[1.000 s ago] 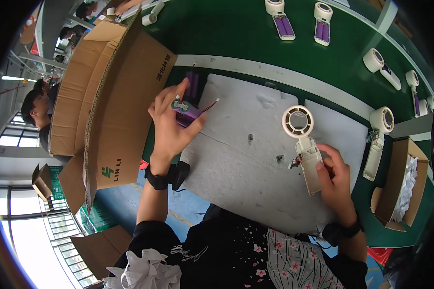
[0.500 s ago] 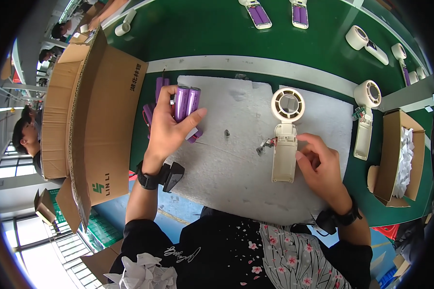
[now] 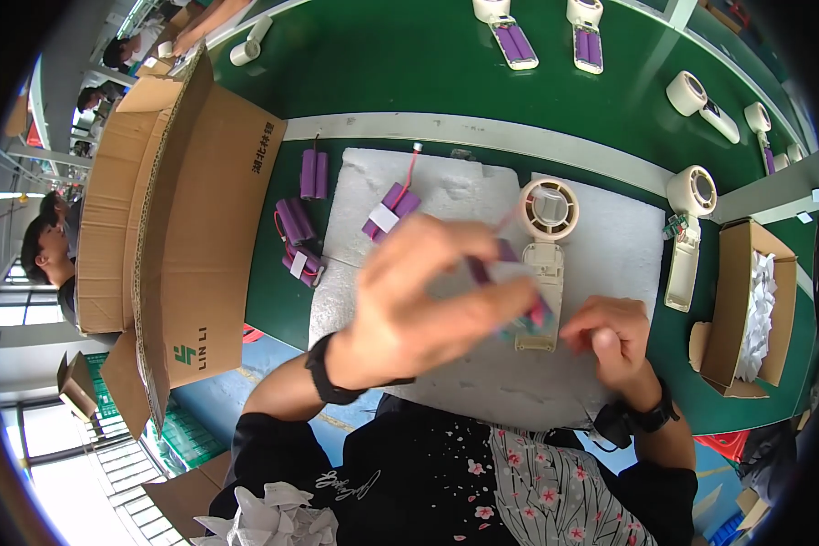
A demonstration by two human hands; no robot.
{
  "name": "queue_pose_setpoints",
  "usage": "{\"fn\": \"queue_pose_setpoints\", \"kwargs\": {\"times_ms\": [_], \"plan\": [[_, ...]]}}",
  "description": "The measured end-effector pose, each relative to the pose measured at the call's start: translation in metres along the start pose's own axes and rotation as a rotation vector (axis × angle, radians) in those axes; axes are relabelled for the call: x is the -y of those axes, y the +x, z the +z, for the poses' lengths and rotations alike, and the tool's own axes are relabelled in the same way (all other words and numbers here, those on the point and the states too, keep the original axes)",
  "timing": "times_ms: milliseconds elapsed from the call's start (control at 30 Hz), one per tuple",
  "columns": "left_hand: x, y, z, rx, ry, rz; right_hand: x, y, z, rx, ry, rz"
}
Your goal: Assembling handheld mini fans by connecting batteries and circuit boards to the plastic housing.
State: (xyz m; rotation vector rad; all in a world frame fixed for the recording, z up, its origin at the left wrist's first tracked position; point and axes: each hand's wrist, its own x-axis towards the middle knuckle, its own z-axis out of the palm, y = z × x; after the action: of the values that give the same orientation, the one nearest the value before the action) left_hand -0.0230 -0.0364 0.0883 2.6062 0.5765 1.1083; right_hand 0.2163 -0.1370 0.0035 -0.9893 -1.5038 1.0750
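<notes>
A cream handheld fan body [image 3: 541, 273] lies on white foam with its round head away from me and its handle open. Over the handle, my left hand [image 3: 419, 300] is closed on a purple battery pack [image 3: 493, 264], partly hidden by the fingers and blurred. To the right of the handle, my right hand [image 3: 612, 335] has curled fingers with nothing visible in them; its fingertips are close to the handle's edge. Another purple battery pack [image 3: 404, 198], with a white label and a red lead, rests on the foam beyond my left hand.
Several purple battery packs [image 3: 314, 173] lie left of the foam sheet [image 3: 464, 391]. A tall cardboard box [image 3: 218, 209] stands at the left. On the right are another opened fan [image 3: 684, 259] and a small carton [image 3: 723, 341] of white paper pieces. More fans [image 3: 516, 44] lie beyond the pale rail.
My left hand has moved right, from the battery packs to above the fan handle. A battery pack with a lead now lies on the foam. My right hand has shifted slightly down and curled.
</notes>
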Motion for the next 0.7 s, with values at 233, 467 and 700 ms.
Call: {"fn": "queue_pose_setpoints", "kwargs": {"times_ms": [233,467,700], "plan": [[-0.022,-0.001,0.061,0.151,-0.381,-0.020,0.013,0.009,0.008,-0.302,0.710,0.456],[0.016,-0.019,0.060,0.238,-0.331,-0.439,0.005,0.016,-0.006,-0.351,0.316,0.328],[0.046,-0.009,0.080,0.469,-0.636,-0.382,0.006,0.032,0.020,-0.214,-0.406,0.156]]}}
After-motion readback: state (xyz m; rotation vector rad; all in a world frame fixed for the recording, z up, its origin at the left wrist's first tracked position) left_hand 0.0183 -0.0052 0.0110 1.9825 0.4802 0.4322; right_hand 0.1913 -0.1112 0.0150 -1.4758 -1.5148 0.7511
